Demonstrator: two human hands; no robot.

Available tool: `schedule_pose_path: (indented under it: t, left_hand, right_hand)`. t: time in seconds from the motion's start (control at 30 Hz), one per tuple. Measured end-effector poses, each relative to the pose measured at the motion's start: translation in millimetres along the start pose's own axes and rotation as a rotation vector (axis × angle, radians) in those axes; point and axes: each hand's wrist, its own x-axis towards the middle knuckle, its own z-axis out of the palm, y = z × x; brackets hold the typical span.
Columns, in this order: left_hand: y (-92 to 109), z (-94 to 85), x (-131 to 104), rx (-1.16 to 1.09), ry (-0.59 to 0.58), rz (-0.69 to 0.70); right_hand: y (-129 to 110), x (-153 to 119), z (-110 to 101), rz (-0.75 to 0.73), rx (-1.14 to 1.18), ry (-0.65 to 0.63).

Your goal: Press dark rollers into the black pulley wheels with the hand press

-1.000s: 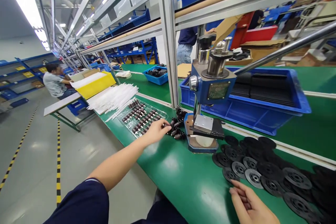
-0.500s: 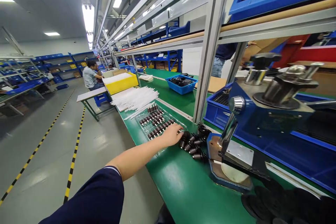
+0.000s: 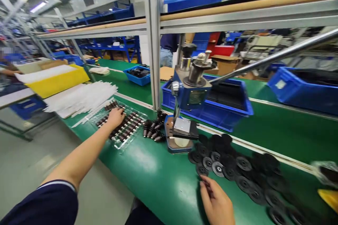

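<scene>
The dark cylindrical parts lie in rows in a clear tray, at nine o'clock from the lever press. Your left hand curls over them, seemingly picking; whether it's gripping one, I can't tell. The next move calls for a clean pinch. Your right hand is loosely curled at the nearest black disc, four o'clock from the press; its grip is unclear.

Factory assembly workshop, long green table, blue lever press, heaped black discs, blue parts bin, aluminium shelf frame, strip light overhead.
</scene>
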Motion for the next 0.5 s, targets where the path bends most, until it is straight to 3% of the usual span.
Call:
schedule_pose_path:
  t: [0.13,0.33,0.43,0.5]
  left_hand:
    - [1,2.8,6,0.022,-0.057,0.038]
    - [4,-7.4,26,-0.007,-0.159,0.011]
    - [8,-11.0,32,-0.053,-0.136,-0.037]
    - [11,-11.3,29,-0.097,-0.045,-0.124]
  right_hand:
    - [-5,-2,0,-0.005,0.004,0.017]
    - [-10,-4,-2,-0.056,-0.014,0.048]
    - [-9,-4,-3,-0.066,-0.008,0.062]
    - [-9,-4,-3,-0.071,-0.009,0.072]
